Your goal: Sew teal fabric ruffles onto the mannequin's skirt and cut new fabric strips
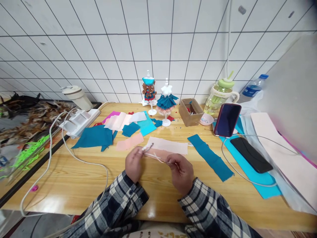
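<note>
My left hand (134, 164) is closed, thumb and fingers pinching one end of a thin pale strip (155, 156). A small dark thing, too small to name, shows by its fingertips. My right hand (182, 172) is closed too, its fingertips pinched at the strip's other end, where a loose pale tail stands up. Just beyond the hands a pale pink rectangle of crepe-like material (170, 145) lies flat, a darker peach part along its near edge. To its right lies a long teal strip (210, 157).
Two small dress forms, one in a teal ruffled skirt (166, 102), stand at the back beside a cardboard box (191, 112). Teal scraps (92, 137) and a power strip (80, 122) with a trailing white cable lie left. A propped phone (227, 120), flat phone (251, 154) and bottles are right.
</note>
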A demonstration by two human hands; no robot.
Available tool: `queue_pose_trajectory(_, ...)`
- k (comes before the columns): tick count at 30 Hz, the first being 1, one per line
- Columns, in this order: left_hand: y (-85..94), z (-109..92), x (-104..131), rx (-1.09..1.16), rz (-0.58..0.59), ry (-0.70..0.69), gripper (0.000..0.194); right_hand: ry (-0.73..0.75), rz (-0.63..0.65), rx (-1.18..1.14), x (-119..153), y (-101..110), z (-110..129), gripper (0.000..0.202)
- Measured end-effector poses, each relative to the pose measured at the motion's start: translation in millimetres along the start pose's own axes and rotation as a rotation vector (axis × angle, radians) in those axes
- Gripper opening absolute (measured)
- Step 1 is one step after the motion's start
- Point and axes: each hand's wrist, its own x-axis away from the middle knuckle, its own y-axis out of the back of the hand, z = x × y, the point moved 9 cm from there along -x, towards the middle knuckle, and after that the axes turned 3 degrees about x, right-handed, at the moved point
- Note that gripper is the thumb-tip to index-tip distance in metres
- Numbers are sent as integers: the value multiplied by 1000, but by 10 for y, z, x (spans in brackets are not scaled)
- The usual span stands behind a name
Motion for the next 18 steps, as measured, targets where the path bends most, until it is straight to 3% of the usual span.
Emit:
queue_pose_trajectory(3,399,198,-115,-71,-253,16,32,-55,9,-73,-2,20,-68,9)
queue_pose_trajectory(4,491,247,-158,-92,-279,5,31,-111,17,-101,-8,11,-136,7)
queue_pose_trajectory(6,548,313,-259,-244,-219,-34,29,-260,17,-160,-16,-9,-308,4)
queue_pose_trajectory(10,355,464,-371,-505,25,-74,41,-472,-20,-291,-29,-45,-544,10)
queue_pose_trajectory(12,259,437,-359,-545,67,-122,44,-503,-13,-326,-34,-68,-571,11)
queue_pose_trajectory(16,132,76,-217,-440,64,-285,46,-448,70,-262,-30,-121,-503,12)
queue_pose_trajectory(18,-28,-152,-93,-376,180,-374,39,-396,117,-205,-25,-146,-448,10)
